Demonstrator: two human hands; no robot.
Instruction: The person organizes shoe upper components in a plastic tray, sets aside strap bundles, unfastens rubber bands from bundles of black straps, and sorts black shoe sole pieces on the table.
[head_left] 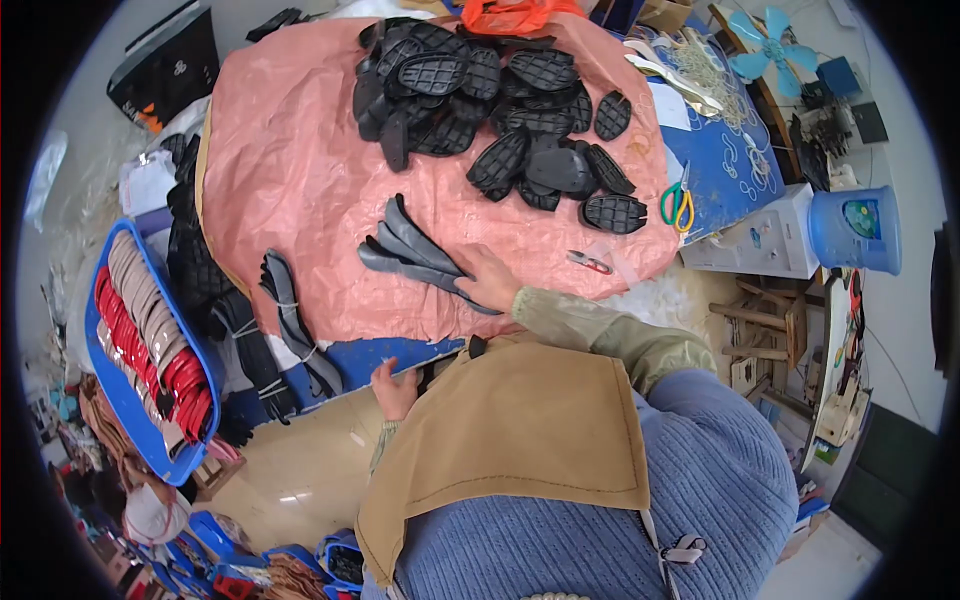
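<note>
On the pink sheet (290, 150) lies a bunch of long dark grey strips (410, 250). The fingers of my right hand (487, 280) are closed on the right end of these strips. My left hand (395, 389) is below the table edge, fingers apart, with nothing visible in it. Left of the strips, a tied bundle (292, 325) lies at the sheet's edge, beside another dark tied bundle (250, 355). Farther back is a heap of black moulded pads (432, 73). Small red-handled snips (590, 262) lie to the right of my right hand.
A blue basket (98, 345) of red and beige pieces stands at the left. Green and yellow-handled scissors (678, 205) lie at the sheet's right edge. A light blue bucket (855, 230) and a wooden stool (765, 320) are on the right. Tangled cords (700, 75) lie at the back right.
</note>
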